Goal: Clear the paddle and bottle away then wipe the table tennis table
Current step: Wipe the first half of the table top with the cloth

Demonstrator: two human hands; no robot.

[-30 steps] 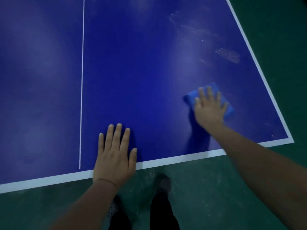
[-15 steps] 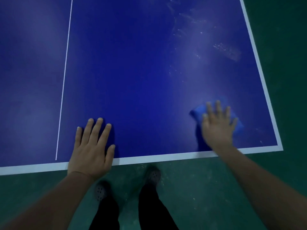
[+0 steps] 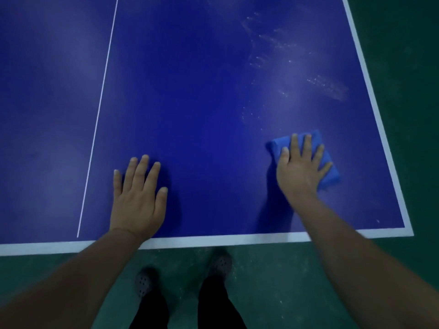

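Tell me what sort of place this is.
Probably an indoor sports hall: a dark blue table tennis table with white boundary lines stands on green sports flooring.

The floor [image 3: 308,288] is showing as a dark green surface, running along the near edge and the right edge of the worktop. Pale scuffs and specks are marking it, most densely just below the near edge. Lighting is dim and uneven: soft, diffuse patches are reflecting off the glossy surface toward the left side and the far right corner, while the floor past the right edge is falling into deep shadow. Walls, windows and other furniture are lying outside the view.
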